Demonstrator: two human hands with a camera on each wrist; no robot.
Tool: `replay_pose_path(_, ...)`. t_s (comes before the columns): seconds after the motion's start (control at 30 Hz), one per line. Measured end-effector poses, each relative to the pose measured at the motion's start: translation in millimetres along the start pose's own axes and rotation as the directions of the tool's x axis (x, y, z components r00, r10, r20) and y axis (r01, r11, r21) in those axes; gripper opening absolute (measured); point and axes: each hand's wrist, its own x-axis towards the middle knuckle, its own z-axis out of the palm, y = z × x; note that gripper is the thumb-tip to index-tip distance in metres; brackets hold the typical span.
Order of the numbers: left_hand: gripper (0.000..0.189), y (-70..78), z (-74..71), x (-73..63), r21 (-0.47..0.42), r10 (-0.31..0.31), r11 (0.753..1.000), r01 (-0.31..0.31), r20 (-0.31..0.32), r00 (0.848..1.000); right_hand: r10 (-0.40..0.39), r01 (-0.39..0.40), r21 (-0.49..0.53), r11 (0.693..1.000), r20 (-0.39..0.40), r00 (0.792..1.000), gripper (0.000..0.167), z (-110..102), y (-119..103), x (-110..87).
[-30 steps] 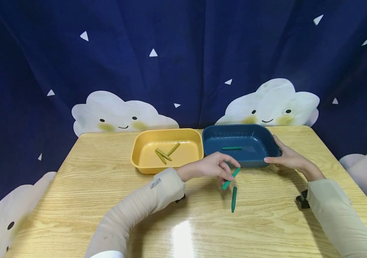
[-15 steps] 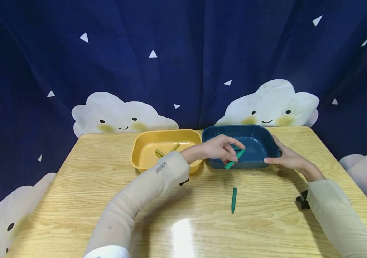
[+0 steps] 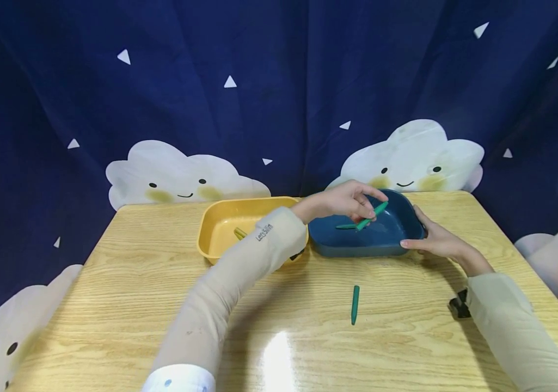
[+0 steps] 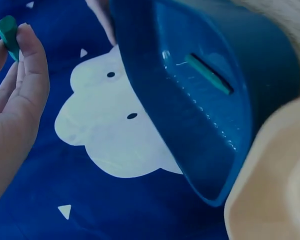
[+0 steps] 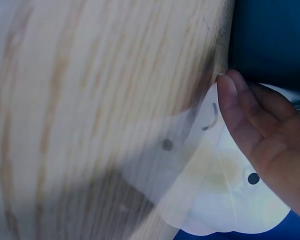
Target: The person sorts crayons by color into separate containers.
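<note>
In the head view my left hand [image 3: 352, 200] is above the blue tub [image 3: 339, 247], pinching a green crayon [image 3: 375, 213] between thumb and fingertips. The left wrist view shows the flat end of that held crayon [image 4: 8, 31] beside the thumb. A second green crayon [image 4: 208, 74] lies on the tub's floor. On the table in front lies another green crayon [image 3: 355, 305]. My right hand [image 3: 437, 237] rests against the tub's right end, thumb at the front corner and fingers along the side. The right wrist view shows those fingers [image 5: 232, 107] fairly straight against the blue wall.
A yellow tub [image 3: 204, 242] stands left of the blue one, close against it. My left sleeve [image 3: 239, 277] crosses its front and partly hides the yellow crayons [image 3: 240, 233] inside. Behind the wooden table [image 3: 127, 283] hangs a dark blue curtain [image 3: 185, 98] with clouds.
My left hand has carried the green crayon forward and to the right, from over the table to above the blue tub. The right hand stays at the tub's end.
</note>
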Motion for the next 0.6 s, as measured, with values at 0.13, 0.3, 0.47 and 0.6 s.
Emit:
replay_pose_path(0.13, 0.043, -2.9, -3.7, 11.9, -0.017, 0.005, 1.000, -0.005, -0.019, 1.000, 0.000, 0.000, -0.002, 1.000, -0.006, 1.000, 0.104, -1, 0, -0.1)
replay_pose_path(0.3, 0.040, -7.3, -11.5, 29.8, -0.018, -0.009, 1.000, 0.008, -0.077, 0.997, -0.004, 0.004, -0.012, 1.000, -0.018, 1.000, 0.105, -3, 2, 0.5)
replay_pose_path(0.47, 0.040, -11.3, -19.6, 46.0, -0.020, -0.039, 0.999, 0.037, -0.133, 0.990, -0.002, 0.002, -0.011, 1.000, -0.017, 1.000, 0.105, -2, 2, 1.4)
replay_pose_path(0.6, 0.041, -15.1, -23.1, 59.2, -0.082, -0.034, 0.996, 0.020, -0.174, 0.984, -0.006, 0.005, -0.013, 1.000, -0.022, 1.000, 0.105, -1, 0, 0.9)
